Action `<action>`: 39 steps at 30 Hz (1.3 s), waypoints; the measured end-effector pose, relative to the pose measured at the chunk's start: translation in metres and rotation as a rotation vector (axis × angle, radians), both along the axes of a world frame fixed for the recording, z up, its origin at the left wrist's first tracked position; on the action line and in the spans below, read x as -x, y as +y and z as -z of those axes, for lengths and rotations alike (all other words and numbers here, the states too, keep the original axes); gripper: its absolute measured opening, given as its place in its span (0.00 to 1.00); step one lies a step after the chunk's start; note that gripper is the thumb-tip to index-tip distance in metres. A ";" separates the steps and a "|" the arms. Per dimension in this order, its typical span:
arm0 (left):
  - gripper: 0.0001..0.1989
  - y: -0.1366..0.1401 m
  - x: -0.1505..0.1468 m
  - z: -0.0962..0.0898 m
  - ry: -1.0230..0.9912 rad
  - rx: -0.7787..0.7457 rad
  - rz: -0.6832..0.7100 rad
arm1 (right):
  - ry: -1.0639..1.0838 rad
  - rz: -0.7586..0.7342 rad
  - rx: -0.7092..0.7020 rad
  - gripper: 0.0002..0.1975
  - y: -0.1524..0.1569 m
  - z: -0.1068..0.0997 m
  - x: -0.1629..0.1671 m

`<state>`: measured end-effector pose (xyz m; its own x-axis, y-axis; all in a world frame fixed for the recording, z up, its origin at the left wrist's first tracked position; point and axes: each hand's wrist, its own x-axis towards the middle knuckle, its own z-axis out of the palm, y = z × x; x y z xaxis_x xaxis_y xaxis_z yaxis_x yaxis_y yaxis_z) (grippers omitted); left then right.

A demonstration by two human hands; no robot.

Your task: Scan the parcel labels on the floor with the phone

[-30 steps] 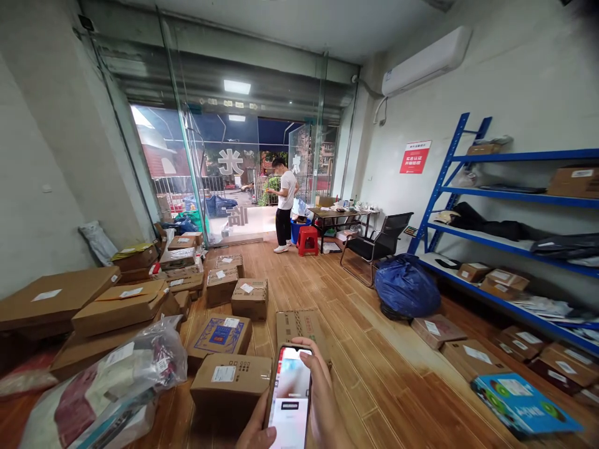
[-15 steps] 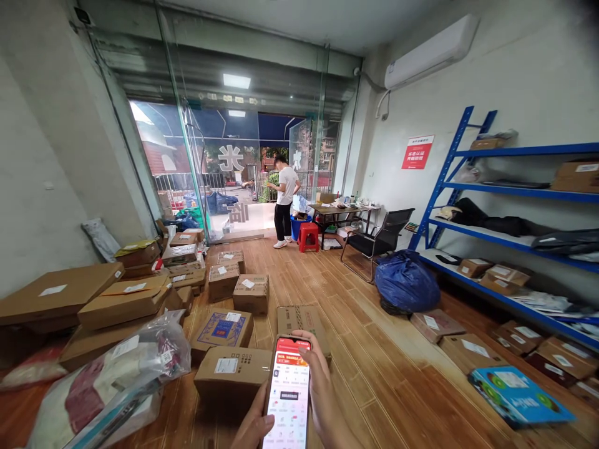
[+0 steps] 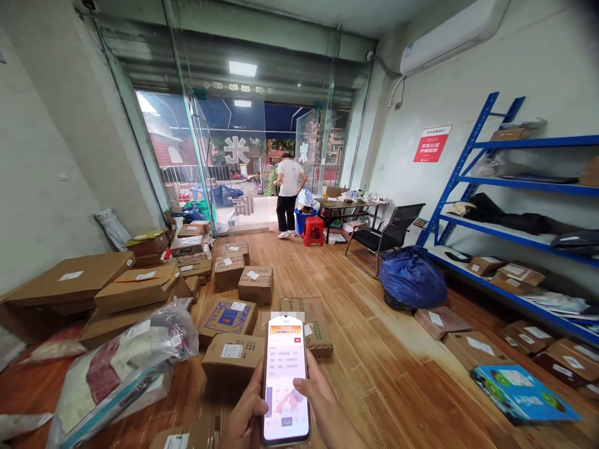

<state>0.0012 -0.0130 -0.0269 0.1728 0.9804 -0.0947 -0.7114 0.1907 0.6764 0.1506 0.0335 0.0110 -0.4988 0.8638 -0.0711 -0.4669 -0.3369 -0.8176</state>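
Observation:
A smartphone [image 3: 285, 380] with a lit screen is held upright in front of me, low in the middle of the view. My left hand [image 3: 248, 408] wraps its left edge, thumb bent against the side. On the other edge is my right hand [image 3: 322, 405], gripping the phone with its thumb over the screen. The page shows a coloured banner at the top and pale content below, too small to read. Just beyond the phone, a cardboard box [image 3: 234, 358] with a white label and a flatter carton [image 3: 321, 324] rest on the wooden floor.
Parcels stand along the left, with a clear plastic-wrapped bundle [image 3: 116, 368] in front. At right are a blue shelf rack [image 3: 524, 181], a blue sack [image 3: 412, 277] and a blue kiwi box [image 3: 524, 393]. A person [image 3: 289, 187] stands near the glass door, by a red stool [image 3: 313, 231].
The phone screen has switched to a different page. My right thumb has moved down from the screen's top corner to its middle. The person by the door has turned. The view has shifted slightly.

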 end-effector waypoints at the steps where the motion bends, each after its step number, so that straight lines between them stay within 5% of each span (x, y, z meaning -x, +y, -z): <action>1: 0.30 0.000 0.000 0.000 0.023 -0.007 -0.010 | -0.004 -0.005 -0.015 0.28 -0.001 0.001 0.000; 11: 0.51 0.001 -0.021 -0.036 0.240 0.169 -0.081 | -0.172 -0.046 -0.178 0.35 0.000 0.001 -0.009; 20: 0.49 -0.003 -0.016 -0.041 0.216 0.123 -0.076 | -0.163 -0.129 -0.162 0.39 0.002 -0.009 -0.015; 29: 0.58 -0.005 -0.014 -0.045 0.338 0.137 -0.017 | -0.176 -0.159 -0.165 0.36 0.003 -0.018 -0.015; 39: 0.47 -0.001 -0.017 -0.040 0.265 0.154 -0.049 | -0.210 -0.129 -0.205 0.37 0.003 -0.010 -0.011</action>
